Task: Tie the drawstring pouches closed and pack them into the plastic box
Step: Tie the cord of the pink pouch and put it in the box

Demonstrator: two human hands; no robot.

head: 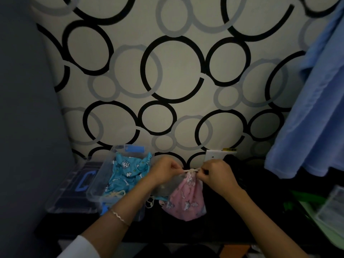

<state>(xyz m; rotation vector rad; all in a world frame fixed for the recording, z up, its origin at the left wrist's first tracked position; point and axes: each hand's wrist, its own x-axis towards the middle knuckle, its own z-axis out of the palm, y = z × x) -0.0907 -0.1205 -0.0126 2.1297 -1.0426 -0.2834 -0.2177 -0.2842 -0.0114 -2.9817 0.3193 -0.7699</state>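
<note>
Both hands pinch the cord (191, 171) at the neck of a pink pouch (186, 200) in the middle of the dark worktop (214, 228): the left hand (166, 172) grips one end, the right hand (216, 174) the other. The pouch hangs between them, its base on the worktop. Toward the worktop's left edge, the clear box (96, 185) holds blue pouches (124, 174); its lid (74, 190) lies just beside it.

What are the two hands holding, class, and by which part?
Both hands, left and right, pinch the white drawstring at the gathered neck of the pink pouch.
</note>
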